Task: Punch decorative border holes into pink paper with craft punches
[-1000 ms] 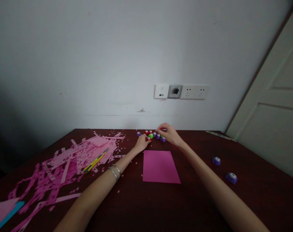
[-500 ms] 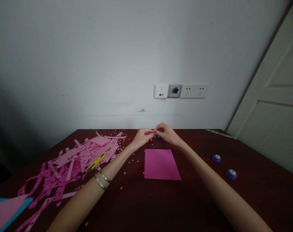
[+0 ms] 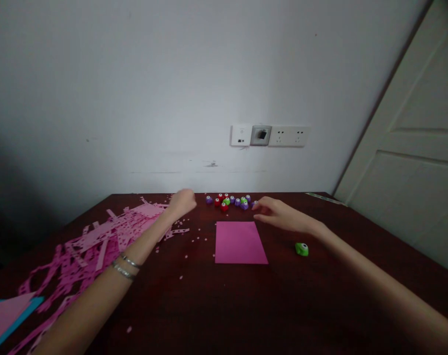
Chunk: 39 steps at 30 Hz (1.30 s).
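Right hand open beside a purple piece, left hand curled up

So the right hand [image 3: 278, 213] is loose and roomy, thumb and fingers spread with nothing between them. Just off its fingertips, on the far side, is a small purple plastic piece with a white, dark-centred top [image 3: 254, 202]; can't tell if they touch. The left hand [image 3: 183, 201] is balled in and blurry, and its far side is hidden, so no idea if it's holding anything.

Tips for a clean grab: I'd come in low, pinch by the sides rather than the round top, and open only a bit wider than the piece so the neighbours don't get knocked. They look hard and smooth, so a light, square pinch is probably plenty.

Headcount, roughly, since some overlap:
- six purple pieces, strung out between the hands, counting the one by the fingertips
- four red plastic pieces with the same tops [image 3: 224, 207], between the hands, closer to the left
- three bright green plastic pieces, same tops [image 3: 302, 249]: two between the hands, one alone on the near side of the right hand
- one flat, square-ish pink paper sheet [image 3: 241, 242], between the hands on the near side
- one heap of punched pink paper scraps [image 3: 109, 241] beside the left hand and forearm, too tangled to count
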Available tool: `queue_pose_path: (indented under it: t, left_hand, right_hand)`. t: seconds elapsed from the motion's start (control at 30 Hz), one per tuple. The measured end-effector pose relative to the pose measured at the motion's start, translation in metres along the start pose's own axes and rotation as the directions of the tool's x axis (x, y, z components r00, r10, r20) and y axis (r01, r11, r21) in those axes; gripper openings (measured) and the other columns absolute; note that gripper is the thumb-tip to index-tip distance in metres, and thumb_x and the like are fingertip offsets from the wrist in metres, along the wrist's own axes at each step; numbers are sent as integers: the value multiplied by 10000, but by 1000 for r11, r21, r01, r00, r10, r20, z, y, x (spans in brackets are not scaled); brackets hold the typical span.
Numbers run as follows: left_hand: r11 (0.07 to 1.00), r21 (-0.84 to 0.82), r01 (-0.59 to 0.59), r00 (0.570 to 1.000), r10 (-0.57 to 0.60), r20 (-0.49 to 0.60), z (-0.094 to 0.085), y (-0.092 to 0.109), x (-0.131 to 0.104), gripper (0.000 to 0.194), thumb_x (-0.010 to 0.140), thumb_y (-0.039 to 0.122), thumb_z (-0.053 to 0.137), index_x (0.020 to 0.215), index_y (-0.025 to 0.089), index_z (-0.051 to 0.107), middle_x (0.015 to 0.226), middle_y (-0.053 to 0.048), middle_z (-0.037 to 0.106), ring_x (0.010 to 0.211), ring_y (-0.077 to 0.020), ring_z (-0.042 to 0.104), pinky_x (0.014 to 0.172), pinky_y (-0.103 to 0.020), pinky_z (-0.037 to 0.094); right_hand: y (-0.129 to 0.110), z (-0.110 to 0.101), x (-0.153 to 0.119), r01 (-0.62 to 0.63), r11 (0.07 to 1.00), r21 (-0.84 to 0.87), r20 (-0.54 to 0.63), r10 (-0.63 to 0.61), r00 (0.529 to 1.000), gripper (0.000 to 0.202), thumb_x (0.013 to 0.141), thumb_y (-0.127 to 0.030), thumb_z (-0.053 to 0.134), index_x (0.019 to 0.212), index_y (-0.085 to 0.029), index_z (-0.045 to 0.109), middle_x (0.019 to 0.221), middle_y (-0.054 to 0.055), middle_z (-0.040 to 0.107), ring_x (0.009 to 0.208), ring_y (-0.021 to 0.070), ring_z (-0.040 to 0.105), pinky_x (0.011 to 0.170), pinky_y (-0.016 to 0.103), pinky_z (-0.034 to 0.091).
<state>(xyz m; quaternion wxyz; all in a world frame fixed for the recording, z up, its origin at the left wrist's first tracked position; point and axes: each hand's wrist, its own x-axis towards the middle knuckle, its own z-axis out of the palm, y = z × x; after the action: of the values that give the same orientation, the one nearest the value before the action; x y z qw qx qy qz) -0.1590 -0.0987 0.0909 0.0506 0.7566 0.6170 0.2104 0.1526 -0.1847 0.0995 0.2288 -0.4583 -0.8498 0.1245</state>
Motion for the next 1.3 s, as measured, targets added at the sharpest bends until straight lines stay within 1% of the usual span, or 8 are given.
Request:
queue_pose_path:
  t: [0.1, 0.23, 0.37, 0.53, 0.77, 1.0, 1.17, 1.3]
  left_hand:
    - [872, 408, 270, 963, -244, -115, -21, -43, 5, 142, 697, 76, 543, 784, 87, 654, 872, -161, 656, 866, -282, 606, 720, -346, 436]
    - [825, 456, 333, 941, -261, -216, -17, -50, 3, 282, 728, -1, 468, 979, -92, 558, 1068, -330, 537, 996, -387, 532, 769, -444, 410]
    - [884, 439, 161, 967, -53, -247, 19, 5, 1, 436, 754, 75, 481, 1181, -15, 462, 1244, -288, 428, 1095, -342, 469, 868, -415, 375]
    - [898, 4, -440, 898, 440, 25, 70, 94, -7, 213, 729, 165, 541, 913, 106, 632, 1011, -184, 592, 978, -287, 536, 854, -368, 395]
    - [640, -618, -456, 744, 655, 129, 115, 168, -33, 245, 741, 270, 583, 931, 131, 651, 901, -107, 667, 751, -186, 605, 700, -309, 462]
    - [370, -899, -235, 849, 529, -5, 95, 168, -28, 225, 820, 196, 455, 944, 115, 625, 823, -81, 658, 694, -126, 593, 614, -256, 479]
    - [357, -911, -209, 861, 508, 2, 82, 154, -35, 204, 783, 146, 467, 892, 135, 639, 742, -44, 646, 626, -109, 573, 582, -243, 477]
    - [468, -843, -267, 946, 292, -137, 83, 138, -32, 213, 759, 118, 443, 836, 138, 640, 732, -42, 644, 628, -116, 573, 609, -252, 471]
  right_hand:
    - [23, -20, -42, -137, 988, -67, 183, 147, 972, 322, 735, -400, 574, 981, -199, 622, 958, 75, 614, 842, 208, 572, 764, 333, 447]
    - [52, -28, -83, -319, 945, -77, 211, 328, 921, 392, 607, -317, 662, 988, -227, 640, 1014, 86, 615, 896, 254, 569, 799, 359, 447]
    - [67, -18, -100, -361, 930, -75, 247, 368, 896, 418, 585, -269, 646, 1001, -228, 629, 1008, 81, 612, 863, 243, 574, 764, 343, 462]
    - [75, -2, -103, -338, 940, -54, 191, 342, 920, 384, 651, -221, 579, 1034, -189, 591, 987, 89, 615, 833, 212, 573, 757, 320, 453]
    - [72, 6, -98, -385, 868, 314, 190, 340, 921, 379, 688, -320, 624, 1027, -163, 569, 955, 89, 629, 836, 188, 590, 770, 331, 467]
    - [46, 16, -88, -303, 359, 883, 163, 370, 915, 491, 740, -364, 599, 1192, -195, 511, 1117, 118, 588, 923, 180, 614, 774, 283, 500]
    - [36, 16, -74, -261, 378, 888, 135, 327, 935, 494, 763, -379, 564, 1214, -186, 506, 1114, 123, 588, 913, 190, 622, 732, 264, 514]
    - [45, 24, -51, -261, 502, 825, 101, 322, 941, 488, 758, -336, 589, 1208, -176, 486, 1090, 116, 601, 899, 186, 619, 755, 304, 513]
